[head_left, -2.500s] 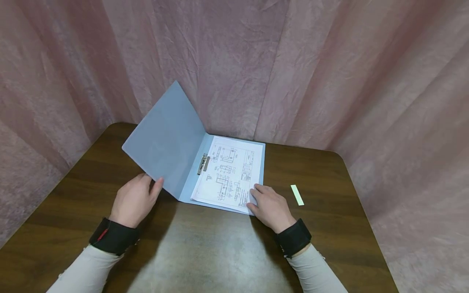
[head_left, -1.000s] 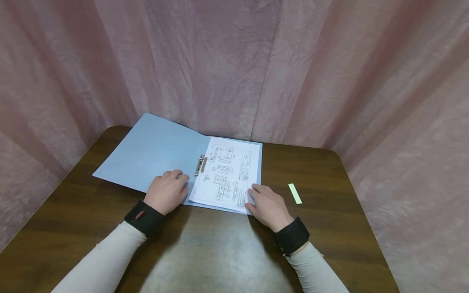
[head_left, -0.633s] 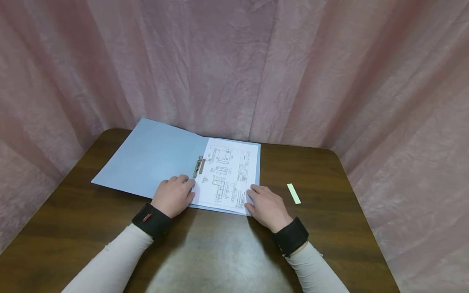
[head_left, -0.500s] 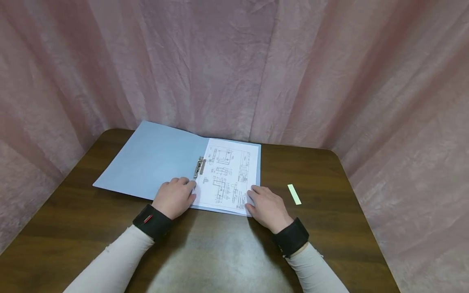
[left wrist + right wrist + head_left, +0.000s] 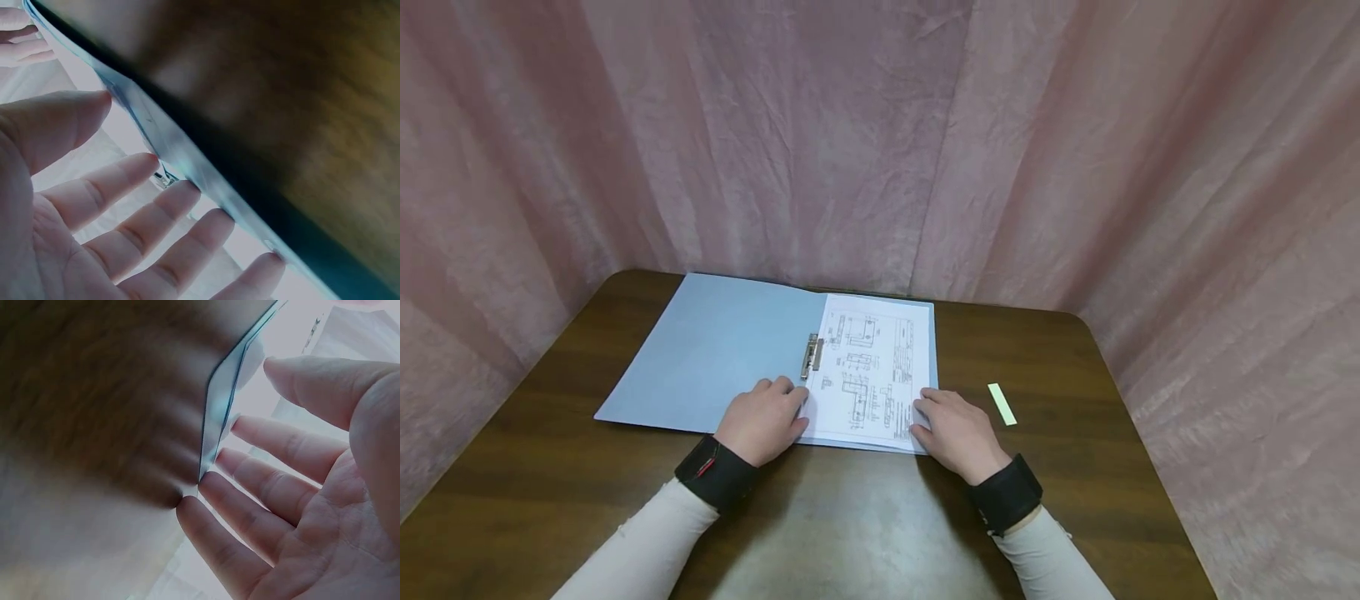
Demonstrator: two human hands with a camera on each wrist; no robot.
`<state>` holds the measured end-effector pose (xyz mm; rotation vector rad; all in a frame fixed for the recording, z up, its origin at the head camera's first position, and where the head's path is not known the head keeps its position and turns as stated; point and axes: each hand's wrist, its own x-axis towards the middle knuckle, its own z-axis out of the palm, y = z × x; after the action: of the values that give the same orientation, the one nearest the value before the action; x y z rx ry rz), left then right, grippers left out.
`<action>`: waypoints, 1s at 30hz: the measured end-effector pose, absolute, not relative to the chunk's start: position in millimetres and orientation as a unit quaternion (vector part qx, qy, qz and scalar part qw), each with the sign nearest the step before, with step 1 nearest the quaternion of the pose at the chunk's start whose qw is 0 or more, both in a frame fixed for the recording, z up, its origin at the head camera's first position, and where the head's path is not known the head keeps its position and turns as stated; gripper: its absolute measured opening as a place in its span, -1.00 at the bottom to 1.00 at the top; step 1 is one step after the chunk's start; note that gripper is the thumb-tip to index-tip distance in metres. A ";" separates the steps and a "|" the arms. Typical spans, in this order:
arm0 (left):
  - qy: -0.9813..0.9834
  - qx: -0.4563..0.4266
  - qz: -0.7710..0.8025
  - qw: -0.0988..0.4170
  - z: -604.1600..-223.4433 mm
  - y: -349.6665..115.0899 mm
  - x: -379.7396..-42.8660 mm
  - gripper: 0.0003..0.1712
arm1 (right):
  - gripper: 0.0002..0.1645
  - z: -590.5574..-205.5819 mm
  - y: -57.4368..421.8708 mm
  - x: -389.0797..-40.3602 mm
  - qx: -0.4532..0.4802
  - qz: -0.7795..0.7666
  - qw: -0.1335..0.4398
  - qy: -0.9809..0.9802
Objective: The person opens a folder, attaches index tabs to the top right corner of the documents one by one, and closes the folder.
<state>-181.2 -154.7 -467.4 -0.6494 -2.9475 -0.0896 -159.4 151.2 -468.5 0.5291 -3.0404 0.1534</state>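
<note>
A light blue folder (image 5: 715,350) lies spread open on the table, its cover to the left. Near its spine sits a metal clip (image 5: 811,357), which borders a stack of white sheets (image 5: 868,375) printed with technical drawings. My left hand (image 5: 763,421) rests on the lower part of the spine, fingertips on the folder and thumb near the sheets' lower left corner. At the lower right corner, my right hand (image 5: 958,433) touches the sheets and the folder's edge with relaxed fingers. Both wrist views show spread fingers with their tips on the folder; neither hand grips anything.
A pale green paper strip (image 5: 1002,404) lies on the table right of the folder. The dark wooden table (image 5: 1075,467) has rounded back corners. Pink curtains (image 5: 865,150) hang right behind its back edge.
Earlier my left hand held the raised cover by its edge. The cover has since come down flat to the left, and that hand has moved right onto the spine. My right hand stays at the corner.
</note>
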 end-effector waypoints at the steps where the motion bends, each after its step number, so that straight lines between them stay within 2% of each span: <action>1: -0.974 -0.215 -0.029 0.060 -467.0 -154.7 -181.1 -0.47 | -0.45 -468.1 151.3 -159.2 0.172 0.050 0.024 -0.984; 7: -0.975 -0.214 -0.024 0.051 -464.3 -155.1 -181.1 -0.50 | -0.38 -465.9 151.7 -158.7 0.184 0.045 0.008 -0.982; 13: -0.976 -0.209 -0.027 0.049 -463.7 -155.2 -182.0 -0.55 | -0.42 -462.2 155.1 -159.5 0.192 0.063 -0.002 -0.979; 20: -0.975 -0.215 -0.018 0.046 -466.5 -153.3 -182.4 -0.52 | -0.41 -458.7 160.7 -159.2 0.196 0.086 -0.017 -0.977; 30: -0.978 -0.206 -0.015 0.037 -466.1 -150.8 -182.1 -0.55 | -0.38 -458.2 179.4 -153.0 0.182 0.102 0.052 -0.977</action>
<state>-182.1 -150.8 -466.1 -0.6334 -3.0003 -0.0447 -153.0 179.4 -458.2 0.5551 -2.9709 0.3116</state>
